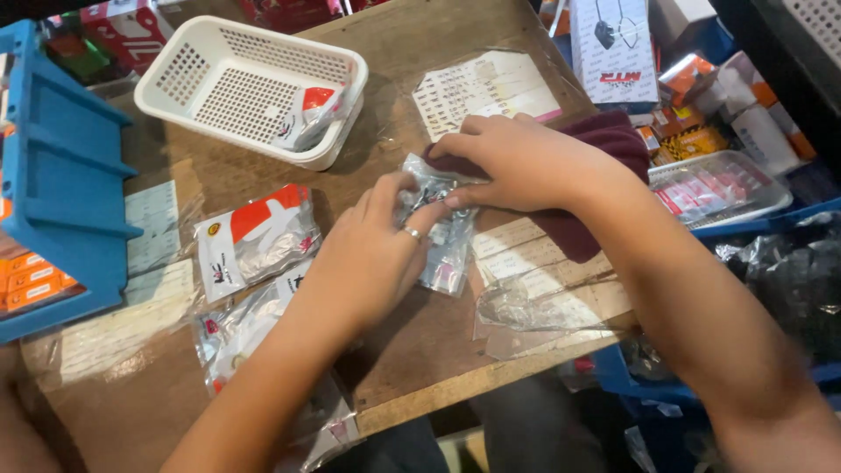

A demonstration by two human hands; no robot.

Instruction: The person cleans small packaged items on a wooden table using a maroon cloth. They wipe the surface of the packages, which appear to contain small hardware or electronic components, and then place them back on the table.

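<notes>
1. Contents of the small clear bag (445, 241): blurred, half covered by both hands.
2. Blue bin (61, 166) cut by left edge.
3. Handwritten sheet (486, 88) (writing too small).

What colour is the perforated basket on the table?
White, seen in the head view: the basket.

Worn wooden table (412, 350) (pretty scuffed) with a white plastic basket (219, 61), red-and-white packets (254, 238), a clear bag (526, 307), paper sheets (486, 88) and a maroon cloth (604, 140) lying on it.
</notes>
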